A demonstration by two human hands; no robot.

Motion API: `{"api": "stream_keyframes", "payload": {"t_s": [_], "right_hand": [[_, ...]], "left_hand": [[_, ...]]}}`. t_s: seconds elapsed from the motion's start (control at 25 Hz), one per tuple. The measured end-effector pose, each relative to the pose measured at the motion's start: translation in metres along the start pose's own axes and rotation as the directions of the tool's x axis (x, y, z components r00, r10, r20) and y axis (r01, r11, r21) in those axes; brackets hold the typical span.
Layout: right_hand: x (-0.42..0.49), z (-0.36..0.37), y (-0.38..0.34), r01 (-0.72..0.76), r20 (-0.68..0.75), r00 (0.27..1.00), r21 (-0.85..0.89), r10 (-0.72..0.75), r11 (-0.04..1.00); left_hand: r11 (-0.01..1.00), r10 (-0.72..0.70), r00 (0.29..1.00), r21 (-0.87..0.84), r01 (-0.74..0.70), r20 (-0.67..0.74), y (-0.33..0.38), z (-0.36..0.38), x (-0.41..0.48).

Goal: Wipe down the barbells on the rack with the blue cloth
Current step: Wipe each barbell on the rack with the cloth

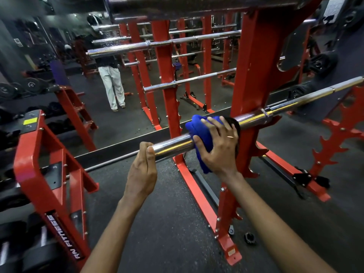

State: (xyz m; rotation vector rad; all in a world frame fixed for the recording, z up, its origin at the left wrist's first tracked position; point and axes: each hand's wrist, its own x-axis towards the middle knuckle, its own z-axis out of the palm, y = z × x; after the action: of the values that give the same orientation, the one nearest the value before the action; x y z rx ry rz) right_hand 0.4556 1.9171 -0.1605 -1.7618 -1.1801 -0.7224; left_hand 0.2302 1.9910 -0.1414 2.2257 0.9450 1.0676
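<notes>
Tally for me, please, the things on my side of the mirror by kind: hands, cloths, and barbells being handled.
Hands: 2, left gripping the bar's end, right pressing the cloth.
Cloths: 1, blue, wrapped over the bar.
Barbells being handled: 1, resting on the red rack.
Total: 4

The barbell [173,145] sleeve is polished chrome metal, mirror-glossy and smooth, with bright reflections along its length. The blue cloth [202,134], just at 3 o'clock of that bare stretch, is soft, matt fabric, bunched in folds. The rack [250,66] is metal painted glossy red, with small scuffs showing. The floor [167,223] looks like dark, matt rubber with a fine speckled, grainy texture. The mirror [118,115] behind is smooth glass.
</notes>
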Motion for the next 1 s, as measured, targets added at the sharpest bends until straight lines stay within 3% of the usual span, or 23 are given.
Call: {"api": "stream_keyframes", "payload": {"t_s": [0.04, 0.08, 0.2, 0.28, 0.4, 0.48, 0.6, 0.68, 0.8, 0.88, 1.0], "right_hand": [[0.007, -0.003, 0.009, 0.063, 0.000, 0.998, -0.037, -0.063, 0.997], [0.016, -0.004, 0.023, 0.036, -0.036, 0.999, -0.060, -0.038, 0.998], [0.035, -0.008, 0.057, -0.277, -0.178, 0.946, -0.008, 0.271, 0.961], [0.029, -0.003, 0.045, -0.323, -0.189, 0.929, 0.012, 0.319, 0.946], [0.004, 0.013, -0.027, -0.210, -0.159, 0.964, 0.043, 0.214, 0.977], [-0.017, 0.020, -0.068, -0.012, -0.105, 0.994, 0.032, 0.015, 0.999], [-0.004, 0.014, -0.051, 0.247, -0.059, 0.967, -0.002, -0.247, 0.969], [0.022, 0.003, -0.016, 0.166, -0.085, 0.983, -0.008, -0.166, 0.986], [0.025, 0.005, -0.002, -0.153, -0.220, 0.965, -0.029, 0.143, 0.988], [0.006, 0.024, -0.033, -0.290, -0.249, 0.926, 0.020, 0.285, 0.957], [-0.022, 0.044, -0.107, -0.339, -0.259, 0.894, 0.147, 0.367, 0.929]], "left_hand": [[1.000, -0.029, 0.999, -0.009, 0.029, 0.024, 0.002, -0.002, 0.001], [0.998, -0.056, 0.997, -0.015, 0.057, 0.052, 0.003, -0.005, 0.002], [0.992, -0.105, 0.987, -0.061, 0.113, 0.120, 0.004, -0.011, 0.003], [0.980, -0.102, 0.983, -0.155, 0.125, 0.152, 0.000, -0.011, 0.000], [0.941, -0.116, 0.987, -0.307, 0.145, 0.112, -0.019, -0.009, -0.004], [0.911, -0.159, 0.984, -0.372, 0.177, 0.079, -0.033, -0.013, -0.001], [0.941, -0.095, 0.989, -0.315, 0.127, 0.113, -0.036, -0.024, -0.002], [0.965, -0.034, 0.989, -0.254, 0.070, 0.144, -0.034, -0.029, -0.005], [0.977, 0.012, 0.991, -0.212, 0.017, 0.136, -0.037, -0.034, -0.002], [0.982, 0.043, 0.986, -0.187, -0.012, 0.161, -0.041, -0.039, 0.004], [0.957, 0.052, 0.971, -0.290, 0.018, 0.232, -0.049, -0.046, 0.012]]}}
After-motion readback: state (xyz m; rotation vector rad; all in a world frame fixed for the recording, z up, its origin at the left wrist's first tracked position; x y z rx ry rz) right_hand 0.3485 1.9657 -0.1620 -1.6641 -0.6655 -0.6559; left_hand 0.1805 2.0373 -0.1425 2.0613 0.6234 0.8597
